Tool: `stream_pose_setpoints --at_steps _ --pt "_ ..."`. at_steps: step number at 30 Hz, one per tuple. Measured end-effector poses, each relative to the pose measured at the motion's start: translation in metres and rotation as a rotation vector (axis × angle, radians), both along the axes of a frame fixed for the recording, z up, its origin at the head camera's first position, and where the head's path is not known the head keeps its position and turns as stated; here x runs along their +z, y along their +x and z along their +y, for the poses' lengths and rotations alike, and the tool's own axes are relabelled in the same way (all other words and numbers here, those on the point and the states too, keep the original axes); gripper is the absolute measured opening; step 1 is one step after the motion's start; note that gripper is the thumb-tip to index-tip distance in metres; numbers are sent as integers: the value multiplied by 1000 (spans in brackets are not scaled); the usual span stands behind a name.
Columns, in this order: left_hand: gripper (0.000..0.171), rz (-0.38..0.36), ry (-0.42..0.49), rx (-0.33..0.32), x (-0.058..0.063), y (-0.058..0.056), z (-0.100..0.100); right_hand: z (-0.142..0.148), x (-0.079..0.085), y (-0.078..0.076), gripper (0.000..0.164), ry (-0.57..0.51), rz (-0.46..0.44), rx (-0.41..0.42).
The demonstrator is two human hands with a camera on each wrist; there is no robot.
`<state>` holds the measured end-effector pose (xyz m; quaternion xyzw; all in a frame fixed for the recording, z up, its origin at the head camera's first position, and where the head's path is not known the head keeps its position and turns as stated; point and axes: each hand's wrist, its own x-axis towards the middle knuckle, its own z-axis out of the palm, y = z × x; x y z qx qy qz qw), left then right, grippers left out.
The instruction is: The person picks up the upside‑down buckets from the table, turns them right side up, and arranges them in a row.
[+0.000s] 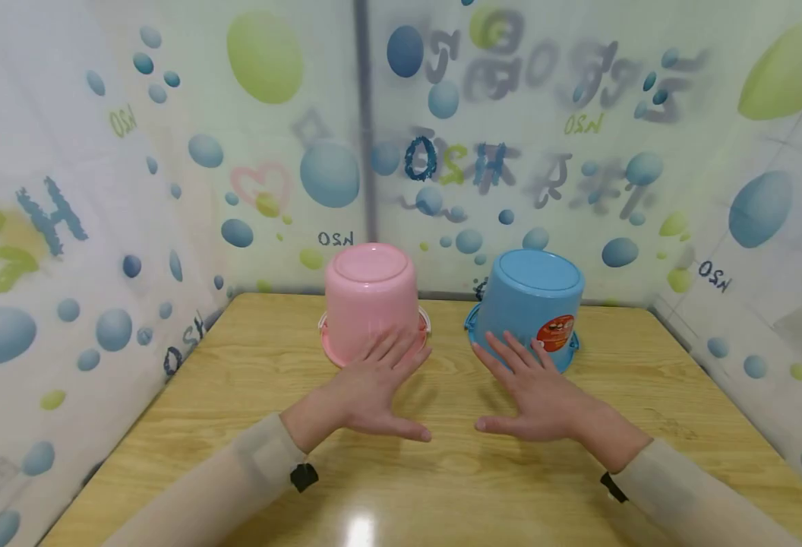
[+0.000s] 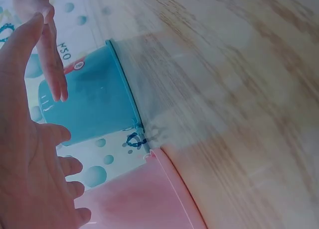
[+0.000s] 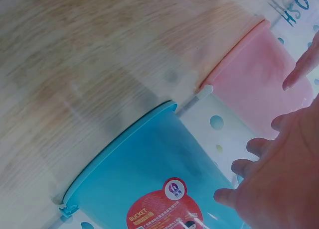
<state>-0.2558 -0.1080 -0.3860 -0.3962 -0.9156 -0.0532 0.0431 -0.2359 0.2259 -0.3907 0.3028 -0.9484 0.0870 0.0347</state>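
Upside down on the table stand a pink bucket (image 1: 371, 292) and, to its right, a blue bucket (image 1: 527, 296) with a red label. My left hand (image 1: 377, 387), fingers spread, is held out in front of the pink bucket and overlaps its lower part in the head view. The right hand (image 1: 538, 391) is spread in the same way before the blue bucket, its fingertips overlapping that bucket's lower side. Both hands hold nothing. In the right wrist view the label (image 3: 164, 209) reads "BUCKET", and the fingers appear apart from the blue wall.
The wooden table (image 1: 442, 486) runs back to a wall sheet (image 1: 333, 76) printed with blue and green dots and "H2O". Similar sheets close off the left and right sides. Each bucket's handle lies down near its rim.
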Motion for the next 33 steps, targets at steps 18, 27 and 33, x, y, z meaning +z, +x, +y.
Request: stream_pose_setpoints --at_steps 18,27,33 --pt "116 -60 222 -104 -4 -6 -23 -12 3 -9 109 -29 7 31" --pt "104 -143 371 -45 -5 -11 -71 -37 7 -34 120 -129 -206 35" --pt "100 -175 419 69 -11 -22 -110 -48 6 -51 121 -169 -342 30"
